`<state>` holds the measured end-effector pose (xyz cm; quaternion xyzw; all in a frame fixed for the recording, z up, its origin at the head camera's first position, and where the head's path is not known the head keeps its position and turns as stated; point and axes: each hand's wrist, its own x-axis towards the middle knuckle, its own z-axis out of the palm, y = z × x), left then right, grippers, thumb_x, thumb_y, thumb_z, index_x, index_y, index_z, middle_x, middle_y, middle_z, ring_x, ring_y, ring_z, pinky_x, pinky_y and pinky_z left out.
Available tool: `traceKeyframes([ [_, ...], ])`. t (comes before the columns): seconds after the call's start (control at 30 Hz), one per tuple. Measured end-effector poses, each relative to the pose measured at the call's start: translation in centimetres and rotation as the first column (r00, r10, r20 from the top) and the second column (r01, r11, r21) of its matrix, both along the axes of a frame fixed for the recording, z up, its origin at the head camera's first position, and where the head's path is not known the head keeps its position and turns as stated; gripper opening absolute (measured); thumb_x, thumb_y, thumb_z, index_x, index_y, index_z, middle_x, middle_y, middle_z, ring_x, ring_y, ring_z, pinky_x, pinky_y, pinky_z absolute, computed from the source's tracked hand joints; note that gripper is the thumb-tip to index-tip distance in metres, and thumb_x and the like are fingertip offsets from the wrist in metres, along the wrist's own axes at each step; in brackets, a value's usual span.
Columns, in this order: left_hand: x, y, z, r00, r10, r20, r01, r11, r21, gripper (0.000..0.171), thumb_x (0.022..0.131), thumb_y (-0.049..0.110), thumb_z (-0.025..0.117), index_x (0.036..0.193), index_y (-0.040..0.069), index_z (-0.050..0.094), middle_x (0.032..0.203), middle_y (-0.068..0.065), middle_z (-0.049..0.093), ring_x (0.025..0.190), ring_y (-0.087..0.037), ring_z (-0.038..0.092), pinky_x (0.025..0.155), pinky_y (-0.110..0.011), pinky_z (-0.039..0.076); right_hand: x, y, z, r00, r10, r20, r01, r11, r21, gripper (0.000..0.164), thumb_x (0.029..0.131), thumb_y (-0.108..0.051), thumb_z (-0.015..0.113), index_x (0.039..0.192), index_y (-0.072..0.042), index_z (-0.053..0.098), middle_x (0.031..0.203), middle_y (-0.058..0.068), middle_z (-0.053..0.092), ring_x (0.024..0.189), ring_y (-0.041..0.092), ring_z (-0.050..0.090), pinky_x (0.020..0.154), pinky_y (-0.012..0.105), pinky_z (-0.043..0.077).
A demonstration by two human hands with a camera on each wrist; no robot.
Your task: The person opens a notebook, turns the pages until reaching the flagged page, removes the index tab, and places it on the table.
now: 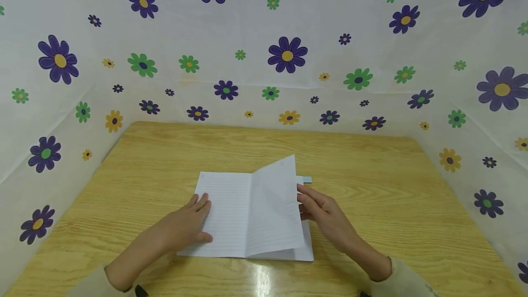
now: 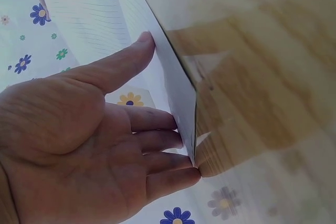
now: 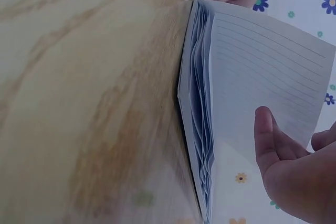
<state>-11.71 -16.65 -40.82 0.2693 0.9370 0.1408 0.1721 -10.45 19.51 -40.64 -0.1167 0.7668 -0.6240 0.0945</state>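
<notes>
The left sleeve [image 1: 96, 283] and right sleeve [image 1: 401, 278] are pale beige cloth.

No readable text (nor numbers)

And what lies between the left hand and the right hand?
In the head view, an open lined notebook, one page raised, lies between the left hand on its left side and the right hand.
</notes>
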Motion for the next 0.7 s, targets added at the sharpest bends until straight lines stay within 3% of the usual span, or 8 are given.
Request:
traceKeyframes([
  [0.1,-0.1,0.0,-0.1,1.000,0.001,0.002,-0.001,1.000,-0.003,0.086,0.095,0.041,0.073,0.149,-0.018,0.039,0.160,-0.038,0.025,0.148,-0.057,0.020,0.117,-0.063,0.029,-0.2,-0.2,-0.4,0.996,0.068,-0.054,-0.067,0.998,0.019,0.049,0.112,-0.017,0.046,0.153,0.011,0.040,0.139,0.025,0.060,0.107,0.021,0.069,0.092,0.030,0.058],
  [0.2,-0.2,-0.1,-0.2,1.000,0.002,0.004,-0.002,1.000,-0.007,0.087,0.095,0.042,0.073,0.149,-0.017,0.039,0.160,-0.037,0.025,0.148,-0.056,0.020,0.117,-0.063,0.029,-0.3,-0.6,-0.9,0.989,0.121,-0.087,-0.119,0.992,0.028,0.047,0.112,-0.011,0.045,0.152,0.014,0.038,0.140,0.027,0.059,0.114,0.018,0.066,0.095,0.027,0.055],
  [0.33,-0.2,-0.1,-0.2,1.000,-0.002,0.002,0.002,1.000,0.000,0.087,0.095,0.042,0.073,0.149,-0.017,0.039,0.160,-0.037,0.025,0.148,-0.057,0.021,0.117,-0.063,0.029,-0.4,-1.2,-1.4,0.981,0.150,-0.120,-0.146,0.988,0.045,0.047,0.110,-0.003,0.045,0.149,0.021,0.034,0.147,0.034,0.049,0.135,0.031,0.052,0.104,0.024,0.047],
  [0.43,-0.2,-0.2,-0.1,1.000,0.005,0.014,-0.005,1.000,0.014,0.086,0.096,0.041,0.073,0.149,-0.017,0.039,0.161,-0.037,0.024,0.148,-0.057,0.020,0.117,-0.063,0.028,-0.3,-1.7,-1.7,0.974,0.172,-0.147,-0.165,0.984,0.061,0.047,0.109,0.001,0.044,0.148,0.023,0.031,0.149,0.036,0.045,0.140,0.041,0.043,0.107,0.023,0.042],
  [0.7,-0.3,-0.4,0.0,0.995,0.054,0.081,-0.058,0.997,0.049,0.083,0.099,0.039,0.070,0.153,-0.014,0.036,0.165,-0.031,0.019,0.152,-0.052,0.015,0.119,-0.063,0.024,-0.5,-3.1,-1.7,0.953,0.256,-0.160,-0.259,0.966,-0.001,0.048,0.111,-0.006,0.045,0.154,0.013,0.035,0.155,0.028,0.044,0.140,0.032,0.046,0.109,0.024,0.044],
])
